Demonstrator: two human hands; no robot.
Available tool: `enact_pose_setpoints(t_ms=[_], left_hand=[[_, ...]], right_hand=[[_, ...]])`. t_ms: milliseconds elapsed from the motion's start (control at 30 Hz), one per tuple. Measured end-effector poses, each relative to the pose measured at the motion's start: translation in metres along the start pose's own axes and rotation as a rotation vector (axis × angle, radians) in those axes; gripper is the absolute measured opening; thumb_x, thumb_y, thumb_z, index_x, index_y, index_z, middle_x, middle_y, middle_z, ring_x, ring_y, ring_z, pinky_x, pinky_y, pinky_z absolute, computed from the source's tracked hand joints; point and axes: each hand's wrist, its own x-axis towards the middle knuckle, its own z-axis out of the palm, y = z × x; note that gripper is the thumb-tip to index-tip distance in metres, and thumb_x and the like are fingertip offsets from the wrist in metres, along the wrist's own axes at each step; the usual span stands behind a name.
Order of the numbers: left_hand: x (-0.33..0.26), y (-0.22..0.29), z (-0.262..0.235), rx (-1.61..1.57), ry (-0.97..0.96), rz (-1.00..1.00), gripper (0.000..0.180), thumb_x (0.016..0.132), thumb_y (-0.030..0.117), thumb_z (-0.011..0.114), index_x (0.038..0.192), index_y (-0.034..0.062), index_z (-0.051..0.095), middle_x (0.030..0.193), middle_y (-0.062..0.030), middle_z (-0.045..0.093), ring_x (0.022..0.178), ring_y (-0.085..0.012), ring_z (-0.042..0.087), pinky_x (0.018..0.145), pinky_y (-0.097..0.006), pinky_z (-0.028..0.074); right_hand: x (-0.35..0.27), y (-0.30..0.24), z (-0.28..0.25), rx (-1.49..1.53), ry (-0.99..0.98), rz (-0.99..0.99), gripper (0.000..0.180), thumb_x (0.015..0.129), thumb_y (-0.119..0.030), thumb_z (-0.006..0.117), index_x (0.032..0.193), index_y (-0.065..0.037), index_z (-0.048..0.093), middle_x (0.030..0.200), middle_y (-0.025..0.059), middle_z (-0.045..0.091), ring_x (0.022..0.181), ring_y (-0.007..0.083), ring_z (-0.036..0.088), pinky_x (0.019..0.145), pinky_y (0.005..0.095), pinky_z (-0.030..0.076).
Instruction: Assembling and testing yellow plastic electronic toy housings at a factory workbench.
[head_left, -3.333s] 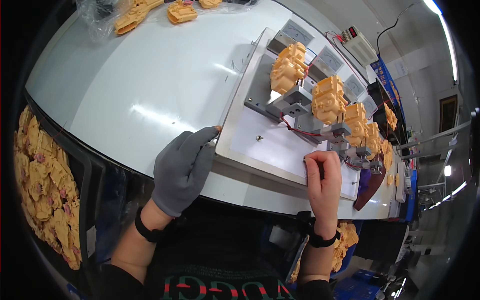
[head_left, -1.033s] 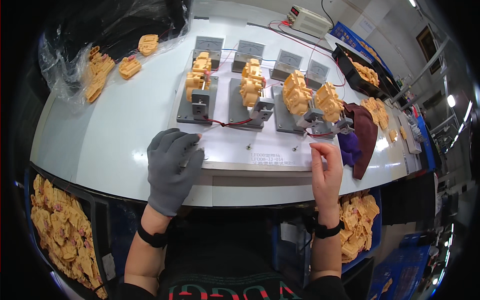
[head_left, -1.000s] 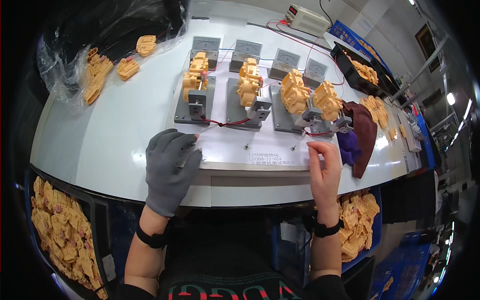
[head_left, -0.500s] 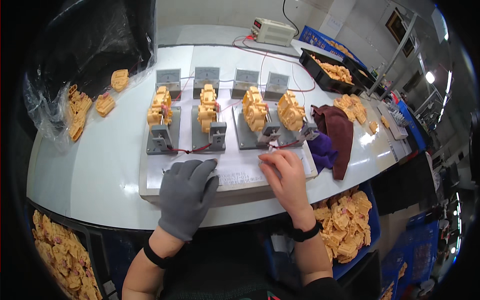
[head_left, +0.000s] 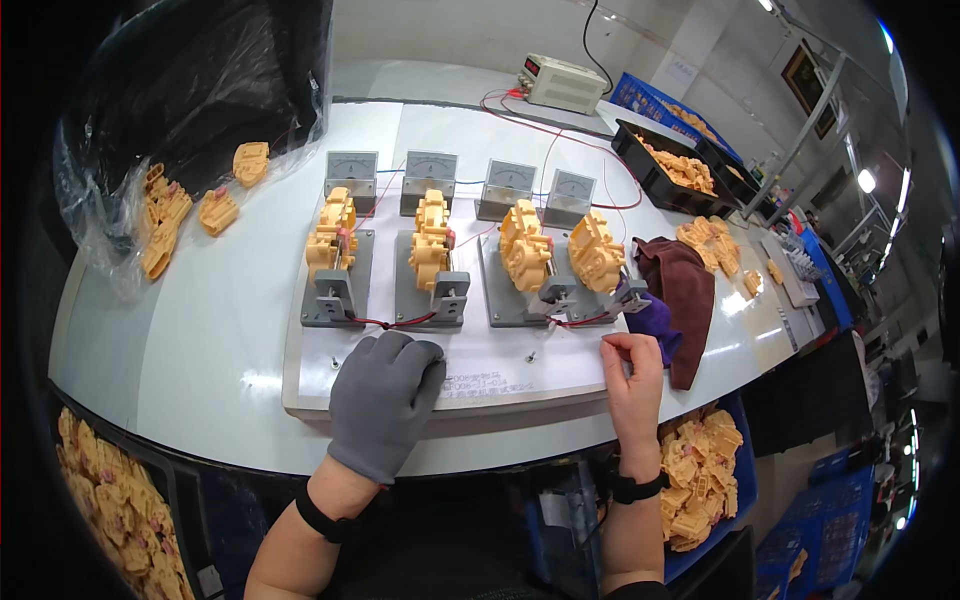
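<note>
Here the left hand [head_left: 385, 400], in a grey glove, lies palm down with fingers loosely spread on the near edge of a white board [head_left: 310, 385] that sits on the white table [head_left: 200, 330]; it grips nothing. The bare right hand [head_left: 632, 375] rests at the board's right end, fingers curled in and thumb pinched to them, though whether anything is between them cannot be told. A white rectangular label [head_left: 485, 385] with small dark print lies on the board between the two hands. Behind it stand four grey metal fixtures [head_left: 335, 290], each carrying a yellow plastic part [head_left: 333, 235], joined by red wires. Four small square meters [head_left: 350, 170] with pale faces line up behind the fixtures. A purple cloth [head_left: 655, 318] lies just beside the right hand, touching a brown cloth [head_left: 685, 280]. A clear plastic bag [head_left: 120, 215] at far left holds more yellow parts. A black tray [head_left: 665, 165] of parts and a beige power supply [head_left: 560, 82] sit at the back.
</note>
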Motion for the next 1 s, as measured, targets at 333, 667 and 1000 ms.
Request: enact_pose_setpoints(t_ms=[333,667,1000], left_hand=[[-0.0004,-0.0006,0.0003,-0.012,-0.046,-0.035,0.005,0.078,0.008,0.067,0.08,0.0072,0.063,0.078,-0.0078,0.058,0.075,-0.028,0.056,0.068,-0.038,0.045],[-0.0003,-0.0005,0.0004,-0.01,-0.049,-0.022,0.005,0.079,0.009,0.067,0.082,0.0066,0.064,0.078,-0.0077,0.058,0.076,-0.0279,0.056,0.068,-0.038,0.045],[-0.0027,-0.0021,0.0022,0.03,-0.01,0.011,0.007,0.079,0.013,0.067,0.082,0.0101,0.062,0.077,-0.0059,0.056,0.072,-0.0269,0.055,0.063,-0.039,0.045]], right_hand=[[-0.001,0.0009,-0.002,-0.013,-0.014,-0.003,0.01,0.089,-0.009,0.063,0.09,0.0,0.06,0.09,0.0071,0.054,0.084,0.018,0.054,0.075,0.0274,0.043],[-0.0012,-0.0026,-0.0027,0.014,-0.013,0.047,0.009,0.089,-0.008,0.062,0.09,0.0,0.059,0.09,0.0086,0.055,0.085,0.0219,0.054,0.077,0.0308,0.044],[-0.0049,-0.0001,-0.0029,0.022,0.005,0.022,0.009,0.088,-0.009,0.063,0.089,-0.001,0.058,0.09,0.0071,0.055,0.085,0.019,0.053,0.076,0.0286,0.041]])
